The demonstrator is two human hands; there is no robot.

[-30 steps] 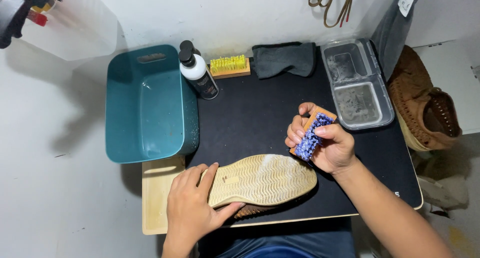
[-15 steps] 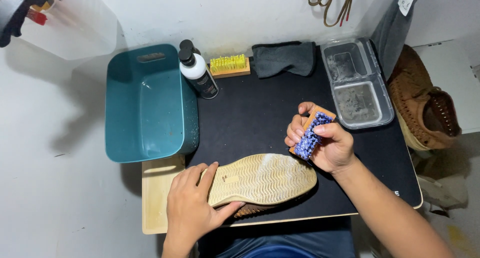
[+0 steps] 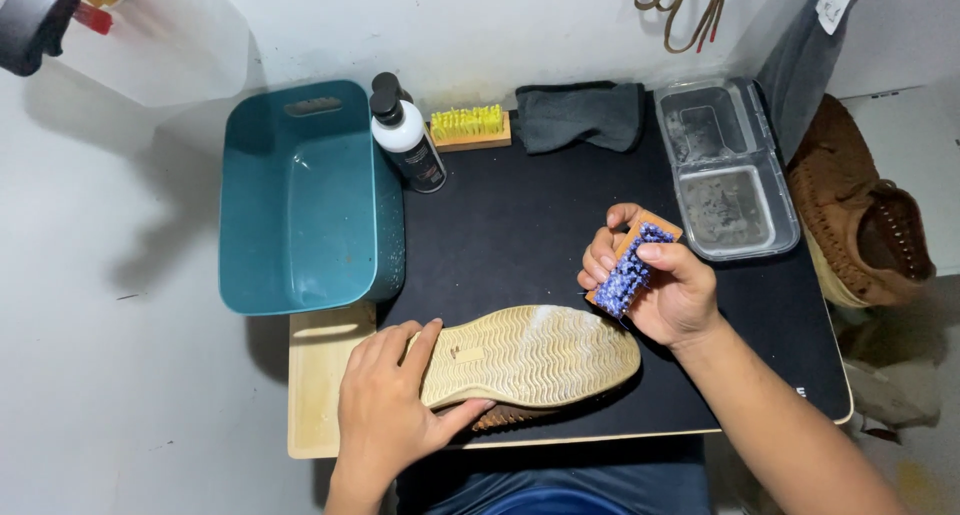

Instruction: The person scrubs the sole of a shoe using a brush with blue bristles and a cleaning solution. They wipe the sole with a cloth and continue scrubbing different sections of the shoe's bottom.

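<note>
Your left hand (image 3: pixel 392 413) is spread flat, palm down, pressing the heel end of the shoe (image 3: pixel 528 358), thumb hooked under its near edge. The shoe lies sole up, toe pointing toward your right hand. Your right hand (image 3: pixel 660 285) is curled tight around a small wooden brush (image 3: pixel 630 267) with blue-white bristles, bristles facing left; it sits just above and beyond the toe. Can't tell if the bristles touch the sole.

The shoe sits near the front edge of the black mat (image 3: pixel 520 235), heel overhanging onto the wooden board (image 3: pixel 318 385) under your left hand. Not much room toward you.

Left of and beyond your left hand: teal tub (image 3: pixel 300 205), just clear of your fingers. Open mat between your hands and the far row: a pump bottle (image 3: pixel 405 135), a yellow-bristled brush (image 3: pixel 468 127), and a grey cloth (image 3: pixel 580 115). A clear two-compartment tray (image 3: pixel 725 170) is just beyond your right hand to the right, close. A second brown shoe (image 3: pixel 860 215) lies off the mat's right edge.
</note>
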